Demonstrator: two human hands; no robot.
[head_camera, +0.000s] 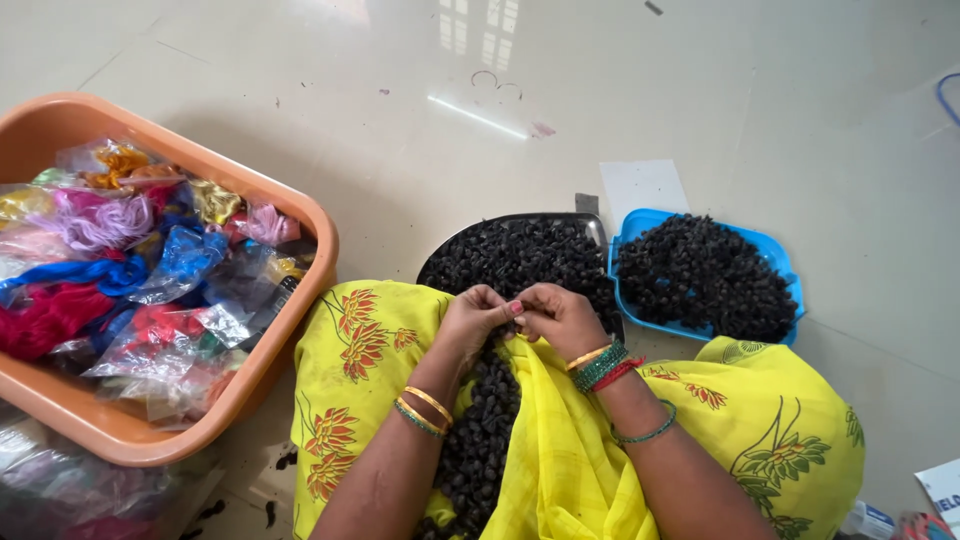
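My left hand (478, 312) and my right hand (560, 315) meet fingertip to fingertip over my lap, pinching the top end of a string of black beads (485, 420) that hangs down across the yellow flowered cloth (560, 450) on my knees. Just beyond my hands a dark metal plate (590, 222) carries a heap of loose black beads (525, 255). To its right a blue plastic tray (640, 220) holds another heap of black beads (700, 275). Bangles circle both wrists.
An orange plastic tub (300, 290) at the left is full of bright thread skeins in clear bags. More bags lie at the bottom left (70, 490). A white paper sheet (642, 185) lies on the glossy tiled floor behind the tray. A few stray beads (285, 460) lie beside my knee.
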